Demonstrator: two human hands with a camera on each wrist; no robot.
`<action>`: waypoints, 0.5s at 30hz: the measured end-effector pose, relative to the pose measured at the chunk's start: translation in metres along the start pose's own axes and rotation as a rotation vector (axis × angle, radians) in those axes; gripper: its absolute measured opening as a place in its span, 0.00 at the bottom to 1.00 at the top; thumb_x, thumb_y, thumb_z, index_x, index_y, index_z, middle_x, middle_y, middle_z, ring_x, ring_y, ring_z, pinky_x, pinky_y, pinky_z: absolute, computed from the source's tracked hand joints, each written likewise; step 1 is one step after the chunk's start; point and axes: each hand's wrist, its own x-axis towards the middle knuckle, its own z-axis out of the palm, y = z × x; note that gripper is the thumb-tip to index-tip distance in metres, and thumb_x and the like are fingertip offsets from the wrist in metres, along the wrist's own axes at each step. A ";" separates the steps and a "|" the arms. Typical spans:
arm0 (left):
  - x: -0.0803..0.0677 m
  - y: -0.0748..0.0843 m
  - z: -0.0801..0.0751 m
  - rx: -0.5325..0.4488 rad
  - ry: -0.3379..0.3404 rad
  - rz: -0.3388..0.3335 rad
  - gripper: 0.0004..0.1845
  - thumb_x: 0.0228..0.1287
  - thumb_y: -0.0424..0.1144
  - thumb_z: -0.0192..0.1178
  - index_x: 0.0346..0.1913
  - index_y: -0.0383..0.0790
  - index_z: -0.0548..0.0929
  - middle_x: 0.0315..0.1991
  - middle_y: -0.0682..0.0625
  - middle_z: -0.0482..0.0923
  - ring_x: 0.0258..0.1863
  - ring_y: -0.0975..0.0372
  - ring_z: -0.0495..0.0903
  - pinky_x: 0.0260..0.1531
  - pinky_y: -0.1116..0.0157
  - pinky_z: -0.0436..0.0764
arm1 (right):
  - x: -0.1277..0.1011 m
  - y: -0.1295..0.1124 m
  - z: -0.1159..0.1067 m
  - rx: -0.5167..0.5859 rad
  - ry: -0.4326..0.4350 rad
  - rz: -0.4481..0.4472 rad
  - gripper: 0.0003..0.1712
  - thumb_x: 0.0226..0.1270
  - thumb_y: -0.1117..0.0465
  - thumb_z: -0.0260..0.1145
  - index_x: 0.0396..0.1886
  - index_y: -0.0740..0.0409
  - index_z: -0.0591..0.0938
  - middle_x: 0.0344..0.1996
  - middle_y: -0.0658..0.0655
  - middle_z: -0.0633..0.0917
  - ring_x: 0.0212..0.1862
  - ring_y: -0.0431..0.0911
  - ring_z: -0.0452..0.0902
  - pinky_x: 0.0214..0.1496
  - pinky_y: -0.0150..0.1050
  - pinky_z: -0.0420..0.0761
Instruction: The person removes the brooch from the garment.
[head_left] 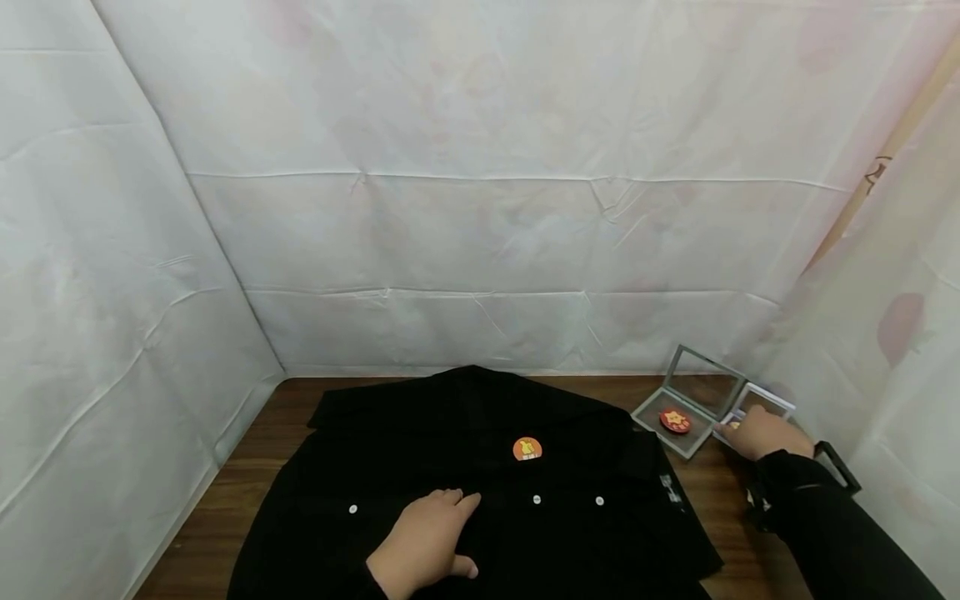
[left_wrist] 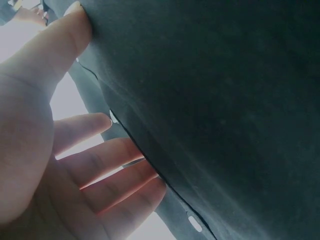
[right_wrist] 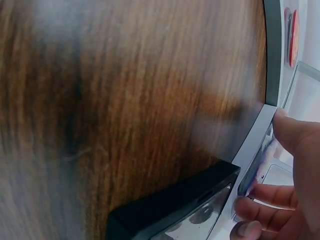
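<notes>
A black button-up shirt (head_left: 450, 458) lies spread on the table, with an orange round badge (head_left: 527, 449) on its chest. My left hand (head_left: 429, 537) rests on the shirt, fingers extended; in the left wrist view, the fingertips touch the cloth beside its buttoned edge. At the right, my right hand (head_left: 771, 435) reaches into an open white case (head_left: 777, 403). There, thumb and fingers pinch a badge (right_wrist: 262, 165) by its edges; its face is mostly hidden. Beside it, a red badge with a yellow design (head_left: 675, 421) lies in an open grey case (head_left: 647, 412).
A black case (right_wrist: 172, 200) stands on the near side of the white one. White cloth walls (head_left: 487, 233) enclose the brown wooden table (head_left: 247, 500) at the back and both sides. The grey case's lid (head_left: 705, 379) stands raised.
</notes>
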 end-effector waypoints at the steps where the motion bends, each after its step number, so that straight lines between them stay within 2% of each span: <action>1: 0.000 0.000 0.000 -0.002 -0.002 -0.001 0.47 0.46 0.65 0.79 0.68 0.45 0.79 0.63 0.42 0.80 0.60 0.49 0.80 0.57 0.49 0.81 | 0.000 0.001 0.001 0.001 -0.002 0.005 0.53 0.71 0.35 0.62 0.54 0.90 0.66 0.37 0.79 0.79 0.36 0.66 0.80 0.39 0.60 0.80; 4: -0.001 0.000 0.000 -0.008 -0.006 -0.004 0.46 0.46 0.64 0.79 0.68 0.45 0.79 0.63 0.42 0.80 0.60 0.49 0.80 0.57 0.49 0.81 | 0.001 0.002 0.003 0.002 -0.011 0.034 0.56 0.71 0.34 0.62 0.57 0.91 0.61 0.39 0.81 0.78 0.38 0.68 0.80 0.39 0.61 0.80; 11: -0.002 -0.001 0.000 -0.011 0.009 0.008 0.46 0.46 0.64 0.79 0.67 0.44 0.80 0.63 0.42 0.80 0.60 0.50 0.80 0.57 0.49 0.81 | -0.001 -0.006 0.005 0.016 -0.040 0.132 0.61 0.74 0.32 0.59 0.65 0.90 0.53 0.38 0.83 0.77 0.38 0.71 0.79 0.37 0.60 0.79; 15: -0.002 -0.002 0.001 -0.010 0.012 0.012 0.46 0.47 0.64 0.79 0.67 0.43 0.79 0.63 0.43 0.79 0.61 0.50 0.80 0.57 0.49 0.81 | -0.003 -0.012 0.005 0.026 -0.045 0.156 0.60 0.75 0.33 0.59 0.66 0.90 0.52 0.39 0.84 0.77 0.40 0.73 0.79 0.39 0.62 0.79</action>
